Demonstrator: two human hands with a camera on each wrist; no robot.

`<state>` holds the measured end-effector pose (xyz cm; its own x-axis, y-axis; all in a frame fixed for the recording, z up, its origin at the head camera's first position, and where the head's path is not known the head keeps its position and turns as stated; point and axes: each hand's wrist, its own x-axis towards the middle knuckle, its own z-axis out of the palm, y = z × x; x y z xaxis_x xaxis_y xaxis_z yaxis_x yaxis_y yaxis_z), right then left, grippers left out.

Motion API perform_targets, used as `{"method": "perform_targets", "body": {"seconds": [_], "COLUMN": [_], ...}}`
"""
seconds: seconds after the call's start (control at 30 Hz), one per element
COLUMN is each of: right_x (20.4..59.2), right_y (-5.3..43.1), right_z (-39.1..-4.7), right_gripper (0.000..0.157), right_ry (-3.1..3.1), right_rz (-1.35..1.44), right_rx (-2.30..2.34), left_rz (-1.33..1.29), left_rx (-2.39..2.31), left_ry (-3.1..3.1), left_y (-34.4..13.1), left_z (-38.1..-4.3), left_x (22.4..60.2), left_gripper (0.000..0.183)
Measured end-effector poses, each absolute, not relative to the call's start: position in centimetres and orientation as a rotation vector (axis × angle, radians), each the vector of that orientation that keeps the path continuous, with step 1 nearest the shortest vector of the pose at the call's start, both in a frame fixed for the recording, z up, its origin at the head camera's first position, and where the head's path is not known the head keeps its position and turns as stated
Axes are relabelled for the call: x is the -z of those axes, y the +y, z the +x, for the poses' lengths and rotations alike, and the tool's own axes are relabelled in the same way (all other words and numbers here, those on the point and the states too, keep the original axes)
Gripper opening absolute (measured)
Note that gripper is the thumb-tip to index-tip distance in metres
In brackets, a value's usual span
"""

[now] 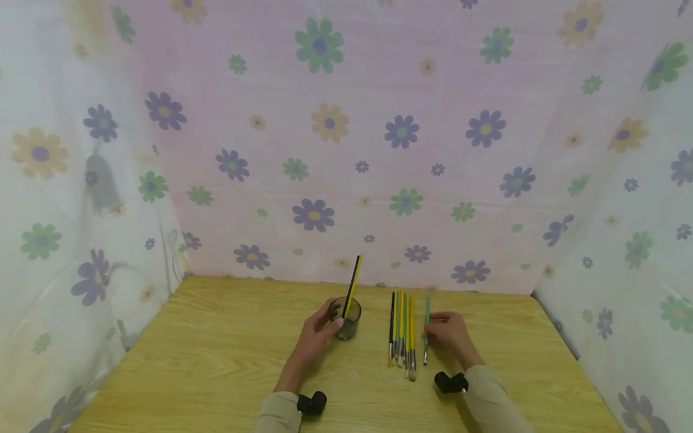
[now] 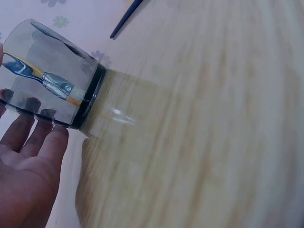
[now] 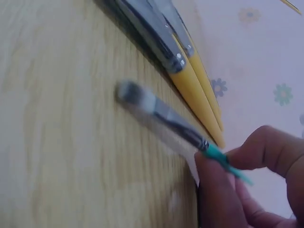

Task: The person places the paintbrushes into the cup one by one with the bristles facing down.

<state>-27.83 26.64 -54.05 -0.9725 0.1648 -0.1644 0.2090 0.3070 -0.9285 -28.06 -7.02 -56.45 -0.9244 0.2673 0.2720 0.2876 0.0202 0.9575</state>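
Right of the glass [image 1: 351,328], gripped by the left hand [image 1: 316,332] and best held steady, a teal brush [image 3: 184,129] is pinched by the right hand [image 1: 450,332].

Cup [image 1: 350,330]: in left hand [image 1: 316,334]
Two brushes [image 1: 354,279]: in cup
Brush row [image 1: 402,328]: on table [image 1: 216,349], right of cup
Lone brush [image 1: 428,310]: in right hand [image 1: 452,334], right of row
Cloth [image 1: 357,186]: behind table

The head camera looks forward and down over the wooden table [image 1: 227,343], far enough back to take in the flowered backdrop [image 1: 368,90]. Both wrist cameras look in tilted from close by: the left at the smoky glass [image 2: 52,54], the right at the green-handled brush [image 3: 185,130]. The head view shares each.
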Motion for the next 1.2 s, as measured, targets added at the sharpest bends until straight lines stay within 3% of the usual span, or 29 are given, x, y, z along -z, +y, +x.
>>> {"method": "perform_targets", "body": {"seconds": [0.3, 0.67, 1.2], "right_x": [54.1, 54.6, 54.4], "right_y": [28.3, 29.3, 26.2], "right_z": [-26.9, -26.2, -24.2], "right_gripper": [0.054, 0.054, 0.06], "right_ry": [2.344, 2.204, 2.066], "right_rz": [0.243, 0.127, 0.05], "right_rx": [1.927, 2.012, 2.286], "left_rz": [-0.582, -0.589, -0.559], "left_rx": [2.122, 2.141, 2.173], "left_ry": [-2.248, -2.253, -2.25], "left_y": [-6.9, -7.1, -7.1], "left_z": [-28.1, -28.1, -28.3], "left_x": [56.2, 55.9, 55.7], "left_gripper": [0.062, 0.064, 0.063]}}
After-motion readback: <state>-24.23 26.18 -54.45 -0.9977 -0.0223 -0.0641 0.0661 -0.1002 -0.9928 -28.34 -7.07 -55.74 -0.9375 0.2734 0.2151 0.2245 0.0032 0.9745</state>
